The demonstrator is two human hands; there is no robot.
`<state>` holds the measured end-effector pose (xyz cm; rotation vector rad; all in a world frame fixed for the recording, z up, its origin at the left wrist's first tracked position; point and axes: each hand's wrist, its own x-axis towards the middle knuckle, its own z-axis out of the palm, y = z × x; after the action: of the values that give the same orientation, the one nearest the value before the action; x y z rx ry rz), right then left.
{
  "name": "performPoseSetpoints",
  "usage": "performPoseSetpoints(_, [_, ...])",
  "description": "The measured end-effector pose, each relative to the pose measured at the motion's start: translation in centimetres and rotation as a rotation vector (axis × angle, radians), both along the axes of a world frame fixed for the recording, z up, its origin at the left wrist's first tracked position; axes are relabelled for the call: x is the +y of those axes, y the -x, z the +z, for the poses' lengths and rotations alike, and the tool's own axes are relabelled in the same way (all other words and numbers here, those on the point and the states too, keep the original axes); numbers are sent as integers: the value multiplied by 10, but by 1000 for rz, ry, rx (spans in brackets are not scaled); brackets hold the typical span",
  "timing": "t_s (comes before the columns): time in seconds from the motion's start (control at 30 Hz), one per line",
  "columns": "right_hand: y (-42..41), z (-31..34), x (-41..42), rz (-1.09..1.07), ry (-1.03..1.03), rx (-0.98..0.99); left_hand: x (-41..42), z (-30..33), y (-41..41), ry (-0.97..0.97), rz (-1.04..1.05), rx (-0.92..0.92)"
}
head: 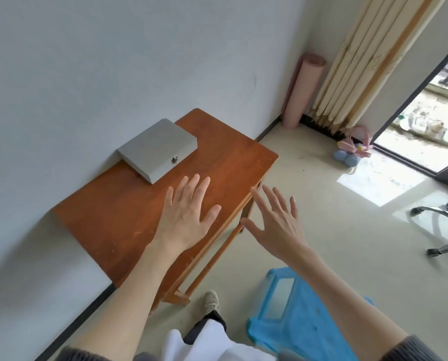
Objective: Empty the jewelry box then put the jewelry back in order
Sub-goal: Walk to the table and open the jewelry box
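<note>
the grey jewelry box (157, 150) sat closed at the table's (129, 217) wall edge, while the left hand (189, 212) and right hand (274, 225) hovered spread wide, holding nothing, seemingly ready to reach it.

A closed jewelry box (157, 149) with a smooth, matt grey finish, perhaps brushed metal or coated board, carries a small shiny metal clasp (175, 159) on its front edge. It sits on a bench (108, 217) of reddish-brown wood with a satin sheen, marked by fine pale scratches. The wall (87, 61) is matt white paint. The floor (347, 230) is smooth, pale and glossy, reflecting window light. A stool (295, 321) is bright blue moulded plastic. Chair legs (441, 225) are polished chrome. Grey knitted sleeves (410, 350) look soft. A curtain (373, 61) hangs in cream pleated cloth.
</note>
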<state>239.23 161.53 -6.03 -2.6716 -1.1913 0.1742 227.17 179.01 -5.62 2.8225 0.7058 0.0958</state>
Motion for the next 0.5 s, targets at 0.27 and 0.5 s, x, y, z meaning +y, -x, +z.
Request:
performPoseSetpoints(0.27, [-66, 0, 87, 31, 34, 11, 79, 0, -58, 78, 84, 22])
performPoseSetpoints(0.5, [-120, -15, 154, 189, 83, 24, 125, -19, -77, 115, 260, 68])
